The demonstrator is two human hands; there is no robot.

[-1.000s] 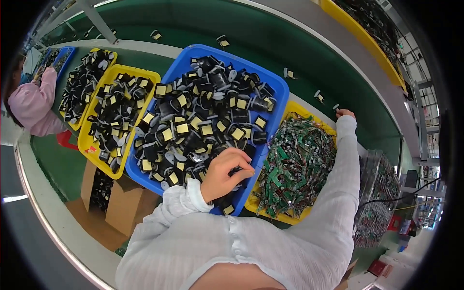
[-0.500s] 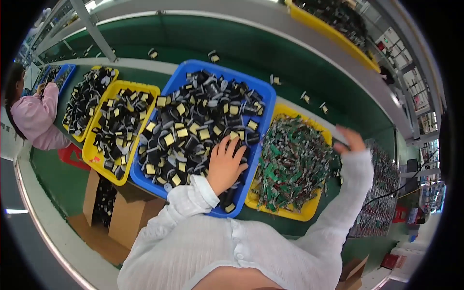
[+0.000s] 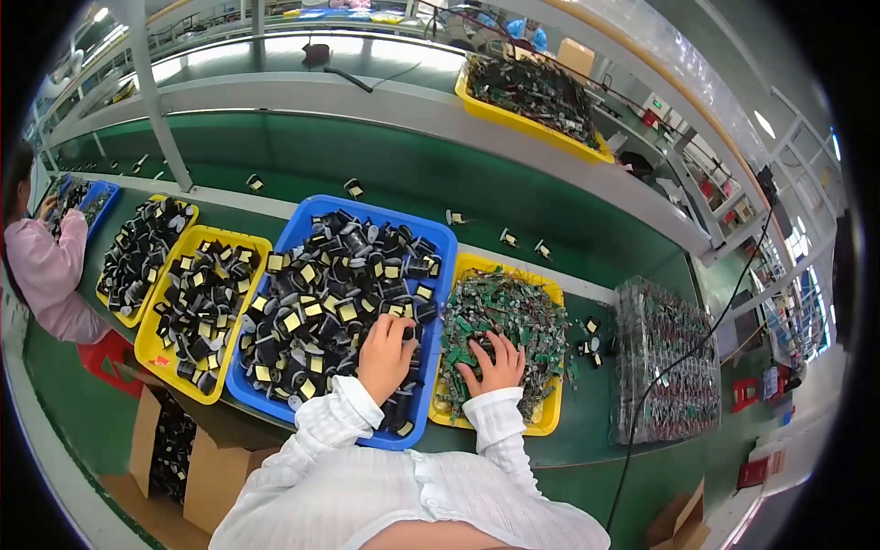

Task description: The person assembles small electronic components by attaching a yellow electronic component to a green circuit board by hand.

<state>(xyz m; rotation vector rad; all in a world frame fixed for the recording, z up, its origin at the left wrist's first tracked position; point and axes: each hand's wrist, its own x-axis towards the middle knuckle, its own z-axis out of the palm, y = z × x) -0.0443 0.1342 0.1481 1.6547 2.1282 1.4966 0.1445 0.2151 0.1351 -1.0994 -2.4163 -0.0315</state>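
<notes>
We list, left to right: one yellow plastic tray (image 3: pixel 183 387); one blue plastic tray (image 3: pixel 448 261), holding black parts with pale-yellow square pads (image 3: pixel 353 243); our left hand (image 3: pixel 385 356) on these, fingers curled, grip undeterminable; one yellow plastic tray of green circuit boards (image 3: pixel 500 312); our right hand (image 3: pixel 498 367) over them, thumb and fingers spread apart.

At the far left sits a person in a pink top (image 3: pixel 46 266), a red stool (image 3: pixel 115 367) just beside. Below the table's near edge stands an open cardboard box (image 3: pixel 215 472) with dark parts inside. A grey metal post (image 3: pixel 151 101) rises at upper left. A stack of clear trays (image 3: pixel 665 367) stands on the right, a black cable (image 3: pixel 626 458) passing in front. Farther back, someone wears blue (image 3: pixel 527 35).
</notes>
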